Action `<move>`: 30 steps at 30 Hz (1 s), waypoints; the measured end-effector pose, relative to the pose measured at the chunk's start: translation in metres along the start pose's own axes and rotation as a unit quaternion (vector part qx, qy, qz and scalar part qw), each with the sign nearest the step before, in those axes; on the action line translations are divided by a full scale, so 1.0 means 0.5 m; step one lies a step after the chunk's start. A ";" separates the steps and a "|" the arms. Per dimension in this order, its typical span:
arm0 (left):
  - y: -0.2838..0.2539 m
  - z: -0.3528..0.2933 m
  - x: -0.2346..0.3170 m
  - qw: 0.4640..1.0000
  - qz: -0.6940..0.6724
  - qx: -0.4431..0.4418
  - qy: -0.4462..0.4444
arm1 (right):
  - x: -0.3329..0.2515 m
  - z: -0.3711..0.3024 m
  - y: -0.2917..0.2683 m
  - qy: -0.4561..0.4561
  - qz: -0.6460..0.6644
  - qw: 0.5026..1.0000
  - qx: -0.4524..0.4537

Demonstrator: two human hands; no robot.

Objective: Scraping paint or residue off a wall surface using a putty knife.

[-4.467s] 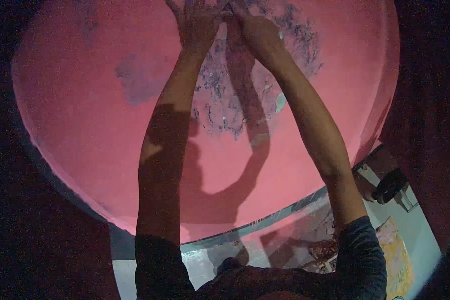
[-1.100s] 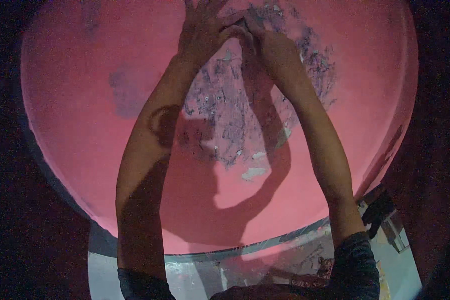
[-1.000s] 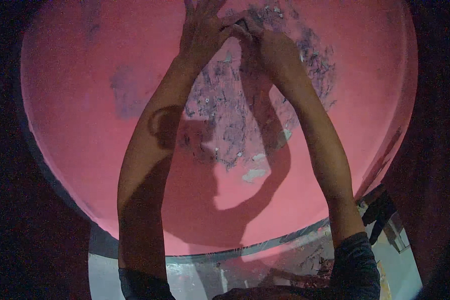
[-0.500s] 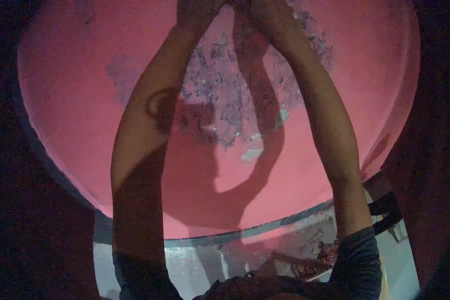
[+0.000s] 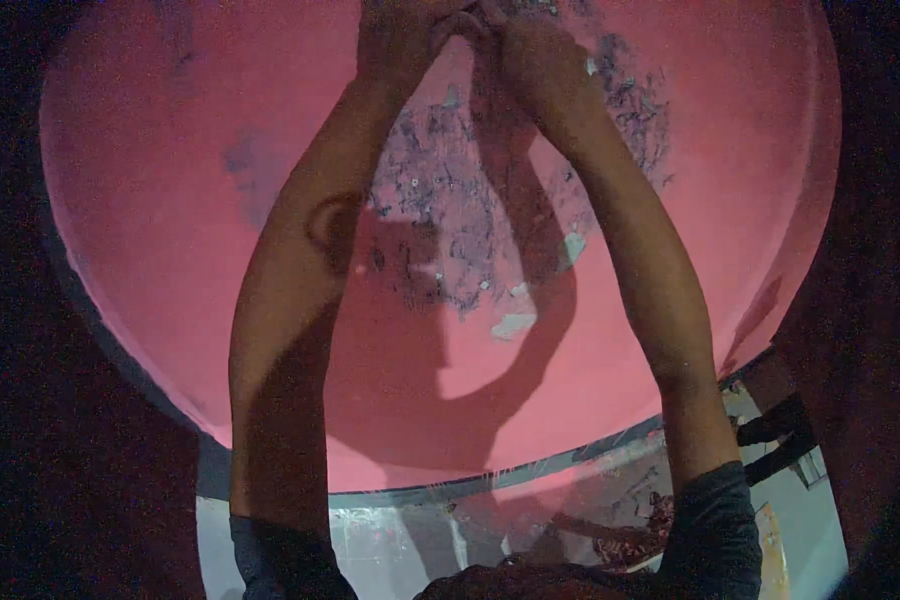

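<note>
Both my arms stretch forward over a large round pink surface point(image 5: 630, 380) with a dark edge. At the top of the picture my left hand point(image 5: 405, 38) and my right hand point(image 5: 545, 60) come together, thumbs almost touching. The fingers of each look curled inward. Whatever they grip, if anything, is hidden by shade and the picture's upper edge. Just below them lies a rough, dark worn patch point(image 5: 430, 180) where the pink coat is scraped away. Small pale green flecks point(image 5: 513, 326) show along its lower side. Shadows of my head and arms fall across the pink.
Past the near edge, a pale shiny surface point(image 5: 375, 540) lies at the bottom. A dark reddish tangled bundle point(image 5: 625, 545) rests there beside my right sleeve. Farther right is a black object point(image 5: 775, 440), its kind unclear. Darkness surrounds the round surface on both sides.
My hands have come slightly lower in the picture and show more fully. The pink surface and its worn patch have shifted a little down and right with the view.
</note>
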State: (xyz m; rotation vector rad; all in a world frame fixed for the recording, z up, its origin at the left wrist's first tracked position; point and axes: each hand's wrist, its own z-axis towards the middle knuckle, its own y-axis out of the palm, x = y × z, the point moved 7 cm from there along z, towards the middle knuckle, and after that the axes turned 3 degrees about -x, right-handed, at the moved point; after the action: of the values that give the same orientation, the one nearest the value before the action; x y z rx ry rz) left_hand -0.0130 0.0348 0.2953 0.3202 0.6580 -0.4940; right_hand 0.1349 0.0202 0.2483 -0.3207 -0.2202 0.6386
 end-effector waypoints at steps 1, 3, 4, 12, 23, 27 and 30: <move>-0.001 0.007 0.003 1.000 0.022 0.019 0.013 | 0.004 0.010 -0.001 -0.007 -0.005 1.000 0.007; -0.015 0.042 0.051 0.998 0.034 0.044 0.020 | 0.040 0.024 0.007 -0.016 -0.025 0.999 0.017; -0.002 0.074 0.073 0.992 0.067 -0.082 -0.066 | 0.068 0.028 0.004 -0.022 -0.040 0.999 0.021; -0.010 0.051 0.042 0.976 0.111 -0.162 -0.091 | 0.047 0.039 0.019 -0.069 -0.038 0.994 0.082; -0.051 0.004 0.061 0.989 -0.045 0.134 0.049 | -0.017 -0.010 -0.005 -0.052 0.001 0.997 0.055; -0.030 0.004 0.059 0.983 -0.078 0.160 0.040 | 0.003 -0.015 -0.017 -0.057 -0.019 0.994 0.086; 0.004 0.024 0.038 0.983 0.159 -0.072 -0.063 | -0.001 0.011 -0.027 -0.087 -0.027 0.991 0.094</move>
State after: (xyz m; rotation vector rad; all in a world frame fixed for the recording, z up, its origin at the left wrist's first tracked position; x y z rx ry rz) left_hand 0.0074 0.0249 0.2922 0.2491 0.5034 -0.1594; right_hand 0.1401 0.0111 0.2583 -0.0769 -0.3318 0.6297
